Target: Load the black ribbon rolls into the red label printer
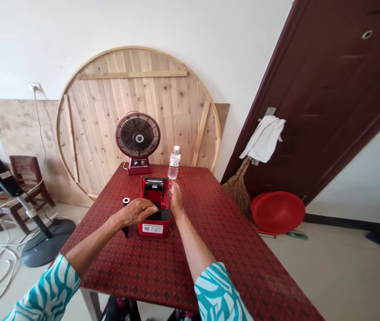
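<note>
A small red printer [154, 229] with a white label on its front sits on the table, its lid [155, 183] raised and a dark roller showing inside. My left hand [138, 210] lies across the printer's left edge, fingers stretched toward the black opening; the fingertips touch or nearly touch it. Against the printer's right side is my right hand [175, 199], its fingers bent around the side near the lid and partly hidden. A small roll with a white end and dark core [126, 201] stands just beyond my left wrist. Something black [125, 232] shows below that wrist.
The red patterned table [210, 232] holds a red fan [138, 138] and a water bottle [174, 163] at its far end. A round wooden board [136, 93] leans on the wall. A broom [238, 187] and red basins [278, 213] stand right; a black pedestal stand [47, 243], left.
</note>
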A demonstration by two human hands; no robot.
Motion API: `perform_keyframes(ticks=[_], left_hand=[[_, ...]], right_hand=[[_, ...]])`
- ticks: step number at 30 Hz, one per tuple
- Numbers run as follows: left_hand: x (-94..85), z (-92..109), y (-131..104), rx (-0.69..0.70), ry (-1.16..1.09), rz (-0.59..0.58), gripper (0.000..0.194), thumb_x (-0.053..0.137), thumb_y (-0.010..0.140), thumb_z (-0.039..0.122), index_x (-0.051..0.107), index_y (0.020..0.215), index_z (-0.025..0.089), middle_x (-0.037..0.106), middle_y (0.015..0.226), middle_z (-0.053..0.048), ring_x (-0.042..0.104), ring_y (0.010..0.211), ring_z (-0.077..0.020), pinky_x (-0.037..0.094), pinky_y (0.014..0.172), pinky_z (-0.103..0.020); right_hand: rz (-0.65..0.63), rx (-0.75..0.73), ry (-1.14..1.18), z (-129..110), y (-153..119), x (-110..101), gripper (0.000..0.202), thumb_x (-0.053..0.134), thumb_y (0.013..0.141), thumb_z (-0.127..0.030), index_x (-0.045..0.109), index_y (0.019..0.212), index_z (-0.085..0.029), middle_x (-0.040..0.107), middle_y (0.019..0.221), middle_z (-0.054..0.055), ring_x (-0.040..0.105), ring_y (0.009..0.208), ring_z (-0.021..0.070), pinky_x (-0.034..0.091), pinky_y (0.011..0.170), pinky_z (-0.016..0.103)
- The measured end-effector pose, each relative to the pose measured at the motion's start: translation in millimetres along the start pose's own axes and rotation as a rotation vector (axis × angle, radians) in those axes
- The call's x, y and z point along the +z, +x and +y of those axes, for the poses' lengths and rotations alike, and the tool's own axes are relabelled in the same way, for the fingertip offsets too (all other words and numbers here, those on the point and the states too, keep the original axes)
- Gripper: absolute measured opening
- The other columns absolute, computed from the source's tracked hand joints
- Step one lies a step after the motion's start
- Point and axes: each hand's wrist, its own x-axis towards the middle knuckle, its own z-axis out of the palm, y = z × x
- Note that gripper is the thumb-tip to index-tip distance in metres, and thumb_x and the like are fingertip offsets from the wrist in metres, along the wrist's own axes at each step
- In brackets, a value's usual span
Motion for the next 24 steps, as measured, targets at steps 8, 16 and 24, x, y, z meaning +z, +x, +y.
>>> perform_keyframes(ticks=[8,16,24], left_hand=[[14.3,1,-20,0.147,0.203,0.050,0.032,0.049,0.097,0.039,0.073,0.108,0.020,0.074,0.113,-0.012,0.066,0.107,-0.0257,0.046,0.096,-0.040],[9.9,-29,-38,-0.003,0.110,0.408,0.038,0.039,0.099,0.039,0.069,0.116,0.022,0.071,0.111,-0.009,0.063,0.107,-0.0237,0.046,0.097,-0.036],[16.2,-49,-49,-0.058,0.371,0.326,0.047,0.050,0.093,0.050,0.062,0.126,0.019,0.061,0.134,-0.013,0.050,0.128,-0.0292,0.040,0.106,-0.048]], right_hand=[[-0.005,-0.061,-0.159,-15,-11,-3,0.043,0.047,0.083,-0.059,0.070,0.093,-0.024,0.070,0.105,0.004,0.059,0.107,0.0214,0.043,0.100,0.039],[-0.003,-0.305,-0.320,-7,-63,-28,0.045,0.040,0.092,-0.058,0.070,0.087,-0.024,0.063,0.117,0.006,0.053,0.118,0.0207,0.035,0.110,0.039],[-0.021,-0.407,-0.443,4,-69,-34,0.051,0.030,0.096,-0.055,0.069,0.092,-0.023,0.061,0.117,0.009,0.054,0.117,0.0211,0.039,0.107,0.042]])
